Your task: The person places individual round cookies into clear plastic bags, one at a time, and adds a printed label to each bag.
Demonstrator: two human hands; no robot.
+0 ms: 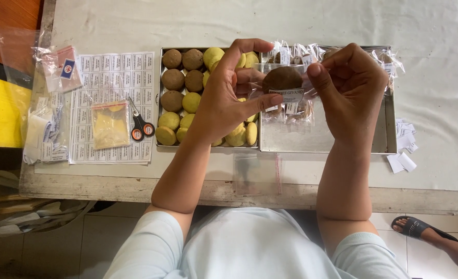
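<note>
While I watch through the head camera, both hands meet above the trays on the white-covered table [291,20]. My left hand [224,101] is curled, thumb and fingers closed on the left edge of a small clear packet [286,95]; my right hand [353,85] is bunched, fingertips pinching the packet's right side. Inside the packet sits a round dark brown cookie [282,78], matte and slightly domed, with a white paper label across the plastic just below it. The packet hangs in the air over the seam between the two metal trays. The left tray [159,98] holds loose brown and pale yellow cookies in rows, though my left hand covers much of its right half. The right tray [337,142] carries more wrapped cookies along its far rim; my hands hide most of them, and I cannot count them. Left of the trays lie a sheet of labels [110,77], small scissors with orange handles [141,126] and a little bag of yellow powder [109,126]. Loose paper slips [405,150] sit at the right. An empty clear bag [255,173] near the table edge is hard to make out.
</note>
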